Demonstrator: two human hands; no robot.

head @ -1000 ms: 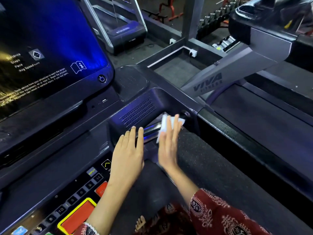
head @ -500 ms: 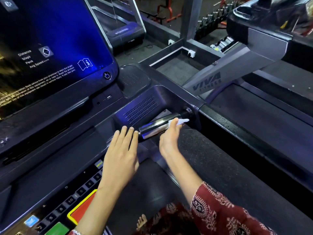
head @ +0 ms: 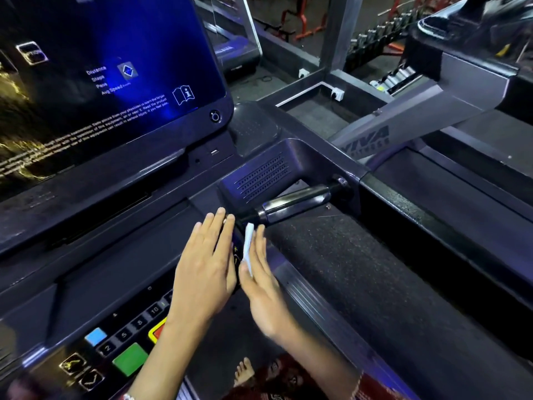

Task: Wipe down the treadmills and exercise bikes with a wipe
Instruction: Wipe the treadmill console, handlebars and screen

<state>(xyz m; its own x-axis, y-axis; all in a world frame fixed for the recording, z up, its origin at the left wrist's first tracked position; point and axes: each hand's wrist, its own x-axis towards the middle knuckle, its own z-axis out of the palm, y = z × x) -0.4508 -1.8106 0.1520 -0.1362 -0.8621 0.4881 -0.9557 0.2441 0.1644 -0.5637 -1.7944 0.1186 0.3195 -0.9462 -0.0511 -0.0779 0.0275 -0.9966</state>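
I stand at a dark treadmill console with a lit blue screen. My left hand lies flat, fingers together, on the console's right end just above the button panel. My right hand is beside it, edge-on, pressing a folded white wipe against the console's side. The wipe's upper end sticks out past my fingertips. A chrome and black grip bar runs to the right just beyond both hands, below a perforated speaker housing.
A padded black side rail runs along my right. A second treadmill with a grey "VIVA" upright stands further right. Coloured buttons sit at lower left. My bare foot shows on the belt below. Weight racks line the far background.
My right hand with the wipe has come off the grip bar and moved down and left to the console's side, next to my left hand. The view has shifted right.
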